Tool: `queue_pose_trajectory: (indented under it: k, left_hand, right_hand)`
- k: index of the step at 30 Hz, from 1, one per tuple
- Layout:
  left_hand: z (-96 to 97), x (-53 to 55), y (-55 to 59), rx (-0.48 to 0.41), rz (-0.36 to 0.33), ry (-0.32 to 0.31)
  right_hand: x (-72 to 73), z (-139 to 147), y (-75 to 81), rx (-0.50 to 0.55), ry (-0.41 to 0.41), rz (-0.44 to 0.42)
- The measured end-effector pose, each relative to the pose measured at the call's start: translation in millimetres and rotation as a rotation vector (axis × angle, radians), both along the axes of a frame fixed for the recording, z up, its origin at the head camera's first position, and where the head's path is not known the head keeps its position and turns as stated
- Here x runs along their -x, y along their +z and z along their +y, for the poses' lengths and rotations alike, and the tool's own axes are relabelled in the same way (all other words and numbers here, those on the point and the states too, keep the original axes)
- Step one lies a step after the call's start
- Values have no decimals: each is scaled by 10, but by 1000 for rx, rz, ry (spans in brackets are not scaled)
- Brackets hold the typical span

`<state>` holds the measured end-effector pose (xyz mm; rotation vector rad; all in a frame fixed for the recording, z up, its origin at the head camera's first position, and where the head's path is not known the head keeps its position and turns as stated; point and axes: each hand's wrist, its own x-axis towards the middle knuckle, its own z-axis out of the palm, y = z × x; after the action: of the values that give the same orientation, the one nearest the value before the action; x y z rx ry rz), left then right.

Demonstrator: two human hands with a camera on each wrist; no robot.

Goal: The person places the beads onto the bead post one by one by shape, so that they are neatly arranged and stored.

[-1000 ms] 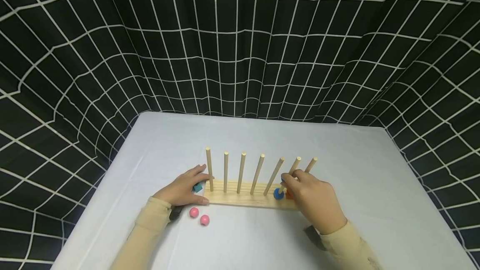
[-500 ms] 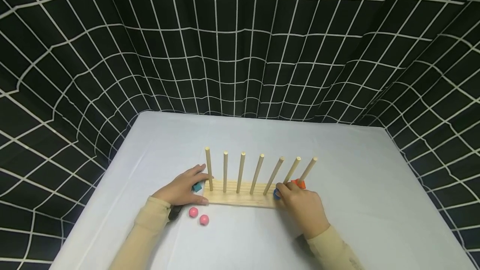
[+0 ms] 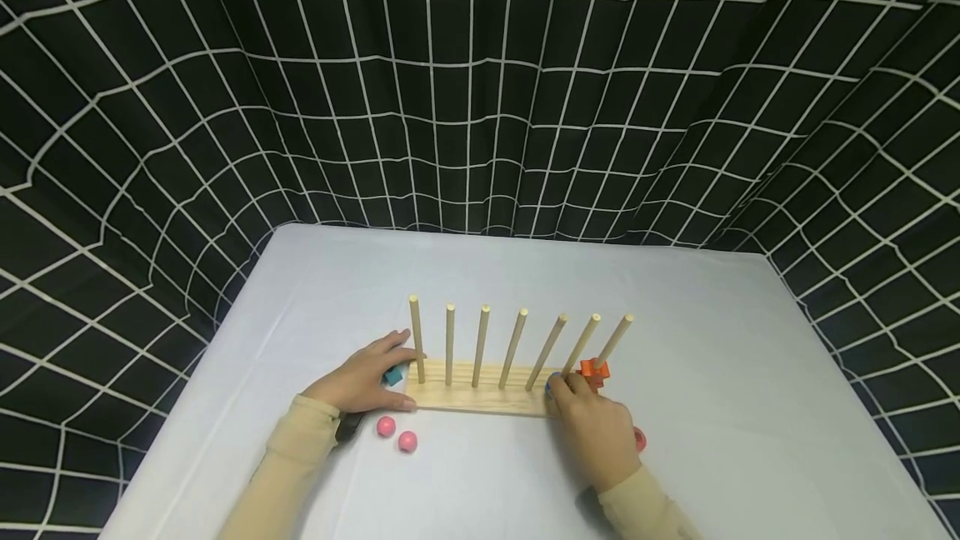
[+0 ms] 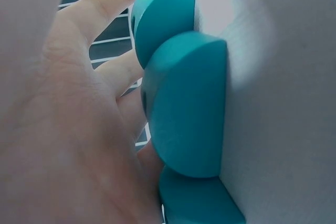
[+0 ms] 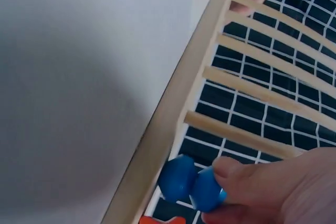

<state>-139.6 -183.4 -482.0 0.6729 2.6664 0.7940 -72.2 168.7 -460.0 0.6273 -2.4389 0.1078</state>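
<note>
A wooden peg board [image 3: 480, 397] with a row of several upright pegs lies on the table. My left hand [image 3: 367, 375] holds its left end, the thumb at the front edge and a finger at the back. Teal rounded pieces [image 4: 186, 103] sit close by that palm. My right hand [image 3: 598, 432] pinches a blue bead [image 5: 207, 188] on the second peg from the right. Another blue bead [image 5: 177, 178] lies below it, against the board. Orange pieces [image 3: 596, 368] sit on the rightmost peg, partly hidden behind the right hand.
Two pink balls [image 3: 397, 434] lie on the white table [image 3: 480, 482] in front of the left hand. A red ring-like piece [image 3: 640, 440] shows beyond the right hand. A black curtain with a white grid [image 3: 472, 90] stands around the back and sides.
My right hand has moved down the peg with the blue bead, toward the board, and a little left. This uncovers the orange pieces and the red piece. The left hand stays put.
</note>
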Motion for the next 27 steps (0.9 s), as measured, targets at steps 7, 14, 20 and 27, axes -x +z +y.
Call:
queue_pose_trajectory:
  k: [7,14,20,27]
  left_hand:
    - [3,-29,27,-1,-16,-3]
    - [25,-2,59,6,-22,8]
    - [30,17,41,19,-10,4]
    - [15,-2,56,19,-15,12]
  right_hand:
    - [-94,-68,-14,43,-40,-33]
    - [-150,-145,51,98,-120,-49]
    - [-293,-183,181,214,-125,-24]
    - [-461,-80,360,229,-143,-80]
